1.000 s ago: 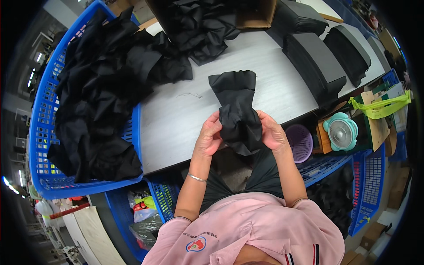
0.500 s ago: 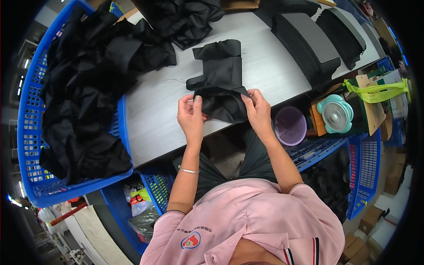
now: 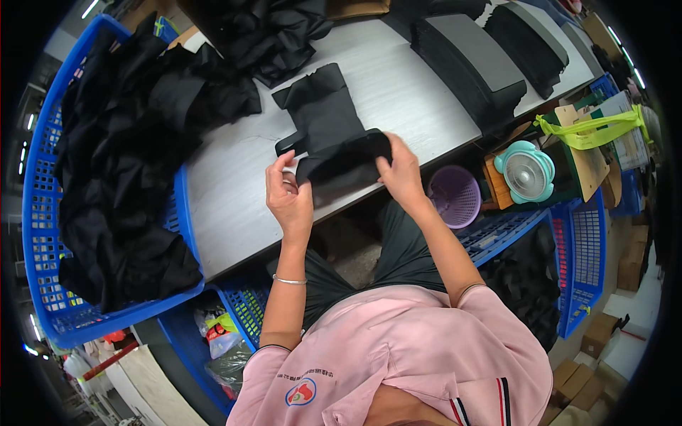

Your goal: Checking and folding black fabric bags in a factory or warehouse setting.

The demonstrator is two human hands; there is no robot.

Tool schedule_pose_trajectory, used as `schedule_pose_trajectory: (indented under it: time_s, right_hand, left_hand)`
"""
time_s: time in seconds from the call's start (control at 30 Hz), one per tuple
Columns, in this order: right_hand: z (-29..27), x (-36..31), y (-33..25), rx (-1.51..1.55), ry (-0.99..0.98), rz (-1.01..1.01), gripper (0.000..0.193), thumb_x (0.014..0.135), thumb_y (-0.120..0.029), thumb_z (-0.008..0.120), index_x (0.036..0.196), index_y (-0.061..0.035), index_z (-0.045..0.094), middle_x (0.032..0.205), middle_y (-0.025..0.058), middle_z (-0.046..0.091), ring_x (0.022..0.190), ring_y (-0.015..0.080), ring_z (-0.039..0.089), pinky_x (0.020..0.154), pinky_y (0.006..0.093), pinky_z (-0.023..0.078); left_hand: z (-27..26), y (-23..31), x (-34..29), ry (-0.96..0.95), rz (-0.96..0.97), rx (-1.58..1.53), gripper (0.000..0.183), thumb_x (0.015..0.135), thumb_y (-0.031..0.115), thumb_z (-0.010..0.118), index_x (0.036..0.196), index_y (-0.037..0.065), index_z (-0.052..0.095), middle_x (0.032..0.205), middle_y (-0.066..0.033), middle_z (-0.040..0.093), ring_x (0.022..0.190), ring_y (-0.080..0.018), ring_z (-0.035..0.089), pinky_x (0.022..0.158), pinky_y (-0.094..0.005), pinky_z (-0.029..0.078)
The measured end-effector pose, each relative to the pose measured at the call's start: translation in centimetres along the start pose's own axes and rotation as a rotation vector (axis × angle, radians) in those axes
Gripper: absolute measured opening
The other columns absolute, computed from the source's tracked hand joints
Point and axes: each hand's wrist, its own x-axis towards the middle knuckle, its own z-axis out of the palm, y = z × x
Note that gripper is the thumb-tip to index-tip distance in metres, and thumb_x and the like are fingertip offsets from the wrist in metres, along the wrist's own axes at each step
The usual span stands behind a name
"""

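Observation:
A black fabric piece (image 3: 327,122) lies partly on the pale tabletop, its near end raised toward me and hanging at the table's front edge. Several flaps and a narrow strip stick out from it. My left hand (image 3: 290,195) pinches the near left corner, thumb against the cloth and the other fingers curled beside the strip. At the right side, my right hand (image 3: 403,175) grips the folded edge, with its fingers behind the cloth. The underside of the near end is hidden from view.
At left, a blue basket (image 3: 186,231) overflows with black fabric. More crumpled black cloth (image 3: 277,42) lies at the table's back. Grey-topped black pieces (image 3: 474,53) rest at the far right. A purple bin (image 3: 455,197) and a turquoise fan (image 3: 528,172) stand beyond the front edge.
The fabric has turned, its far end swinging left, and its near opening has folded down flatter. My hands have shifted slightly; the whole view has moved a little too.

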Motion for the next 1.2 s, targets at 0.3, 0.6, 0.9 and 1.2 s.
schedule_pose_trajectory:
  time_s: [0.3,0.6,0.9,1.2]
  right_hand:
    - [-11.6,8.5,-2.0,-0.711,0.497,-0.748,0.043,0.083,-0.016,0.076,0.121,-0.0024,0.060,0.116,0.0127,0.060,0.101,0.0297,0.061,0.085,0.0368,0.050]
    - [-20.6,16.7,-3.3,-0.875,0.376,-0.368,0.031,0.087,-0.037,0.070,0.104,-0.0119,0.076,0.106,0.0083,0.067,0.101,0.0291,0.063,0.085,0.0431,0.050]
    - [-10.1,3.4,-3.1,-1.153,0.513,-0.795,0.012,0.086,-0.014,0.065,0.079,-0.0090,0.056,0.084,0.0069,0.054,0.075,0.0247,0.062,0.060,0.0345,0.054]
    - [-5.5,-15.0,-1.8,-0.471,-0.136,-0.474,0.016,0.094,-0.010,0.060,0.102,0.0027,0.054,0.122,0.0228,0.062,0.092,0.0385,0.066,0.077,0.0418,0.054]
  left_hand:
    - [0.7,2.4,0.1,0.043,0.262,0.170,0.049,0.082,0.000,0.066,0.129,0.007,0.059,0.132,-0.0085,0.056,0.112,-0.0207,0.056,0.088,-0.0303,0.047]
    - [-0.9,2.3,-4.1,0.029,0.094,0.023,0.042,0.086,0.006,0.068,0.127,0.003,0.059,0.129,-0.0124,0.060,0.115,-0.0231,0.058,0.091,-0.0336,0.047]
    - [1.1,4.3,-8.6,-0.480,-0.259,-0.516,0.036,0.103,0.021,0.055,0.132,0.000,0.058,0.129,-0.0106,0.058,0.113,-0.0185,0.058,0.095,-0.0316,0.049]
    - [6.8,0.9,-12.1,-0.853,-0.951,-1.082,0.081,0.094,0.070,0.038,0.145,0.007,0.042,0.144,-0.0092,0.048,0.131,-0.0210,0.049,0.110,-0.0380,0.040]
